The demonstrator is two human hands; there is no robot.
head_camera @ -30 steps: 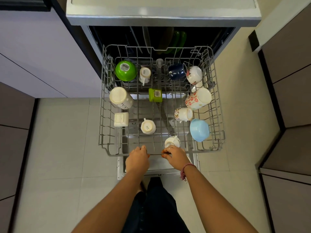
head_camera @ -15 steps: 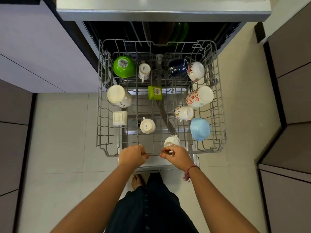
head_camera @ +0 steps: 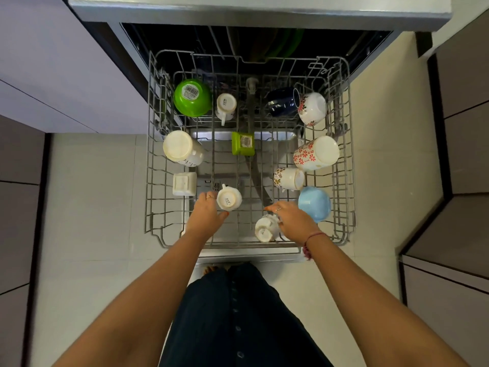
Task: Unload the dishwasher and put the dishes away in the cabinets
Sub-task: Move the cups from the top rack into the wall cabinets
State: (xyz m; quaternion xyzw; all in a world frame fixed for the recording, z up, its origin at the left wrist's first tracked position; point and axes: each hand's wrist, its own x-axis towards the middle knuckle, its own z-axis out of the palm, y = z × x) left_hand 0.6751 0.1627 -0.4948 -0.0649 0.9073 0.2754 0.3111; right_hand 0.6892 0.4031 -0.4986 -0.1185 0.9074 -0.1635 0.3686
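The upper dishwasher rack point(head_camera: 156, 181) is pulled out over the floor and holds upturned dishes. My left hand point(head_camera: 207, 215) is inside the rack, fingers and thumb curled round a small white cup point(head_camera: 229, 199) near the front middle. My right hand point(head_camera: 292, 219) grips a second small white cup point(head_camera: 264, 229) at the front edge, which lies tilted. Further back stand a green bowl point(head_camera: 192, 97), a white cup point(head_camera: 225, 105), a dark blue mug point(head_camera: 281, 102), a floral bowl point(head_camera: 312, 108), a floral mug point(head_camera: 316, 153) and a cream mug point(head_camera: 181, 149).
A light blue bowl point(head_camera: 315, 203) sits just right of my right hand, with a small patterned cup point(head_camera: 288, 178) behind it. A white square dish point(head_camera: 184, 183) and a green square container point(head_camera: 243, 143) also sit in the rack. Cabinets flank both sides; the countertop edge point(head_camera: 259, 11) overhangs the dishwasher.
Both hands left the rack's front rim and moved forward into the rack, each onto a small white cup. The rack stands further out than one second ago.
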